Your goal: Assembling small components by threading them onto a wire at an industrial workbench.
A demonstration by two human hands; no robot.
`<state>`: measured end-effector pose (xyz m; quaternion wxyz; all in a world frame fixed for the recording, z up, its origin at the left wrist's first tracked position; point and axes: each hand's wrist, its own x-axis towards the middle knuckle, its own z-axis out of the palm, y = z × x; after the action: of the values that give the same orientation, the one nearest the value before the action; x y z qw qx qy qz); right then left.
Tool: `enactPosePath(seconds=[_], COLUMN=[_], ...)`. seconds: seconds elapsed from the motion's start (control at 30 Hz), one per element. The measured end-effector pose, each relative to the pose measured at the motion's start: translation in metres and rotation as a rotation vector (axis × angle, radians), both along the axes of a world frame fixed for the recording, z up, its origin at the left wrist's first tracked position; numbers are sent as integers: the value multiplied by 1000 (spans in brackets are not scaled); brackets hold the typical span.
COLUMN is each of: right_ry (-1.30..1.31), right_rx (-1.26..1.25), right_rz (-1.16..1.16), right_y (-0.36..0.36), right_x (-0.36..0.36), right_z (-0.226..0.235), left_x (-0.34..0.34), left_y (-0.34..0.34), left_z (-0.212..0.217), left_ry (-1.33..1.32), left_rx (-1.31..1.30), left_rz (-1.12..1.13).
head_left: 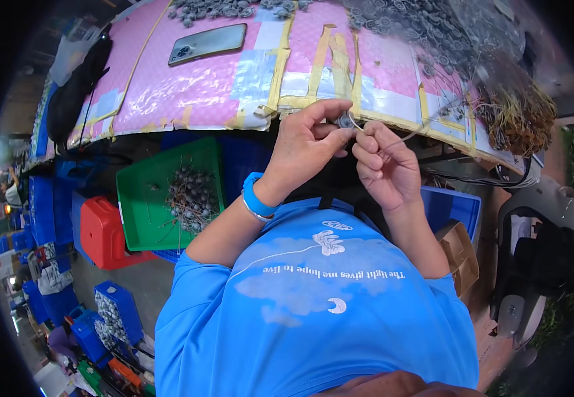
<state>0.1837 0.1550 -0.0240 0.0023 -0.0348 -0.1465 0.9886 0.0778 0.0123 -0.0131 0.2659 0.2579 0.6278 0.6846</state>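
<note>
Okay, our left hand (pixel 305 137) pinches the grey part (pixel 345 121) at its fingertips; our right hand (pixel 387 159), just beside, pinches the pale cord (pixel 355 123). We'd brace the part firmly, ease the cord without kinking it.

One left hand (pixel 303 140), one right hand (pixel 391 162), one phone (pixel 207 45), one near green tray (pixel 142 205), one red stool (pixel 105 231), one blue wristband (pixel 250 190), one scooter (pixel 555 202), grey bits (pixel 409 30) too many to count
</note>
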Motion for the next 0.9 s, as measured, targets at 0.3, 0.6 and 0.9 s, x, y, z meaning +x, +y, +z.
enactPosePath(seconds=[0.3, 0.6, 0.9], right_ry=[144, -131, -175], right_rx=[-140, 262, 339], right_rz=[-124, -59, -65], right_y=[-4, -15, -19], right_x=[0, -7, -6], right_z=[-4, -5, -10], left_x=[-12, -1, -6], left_y=[-5, -6, -8], left_z=[5, 18, 10], left_ry=[-179, -99, -74], left_rx=[170, 135, 72], left_rz=[89, 72, 167])
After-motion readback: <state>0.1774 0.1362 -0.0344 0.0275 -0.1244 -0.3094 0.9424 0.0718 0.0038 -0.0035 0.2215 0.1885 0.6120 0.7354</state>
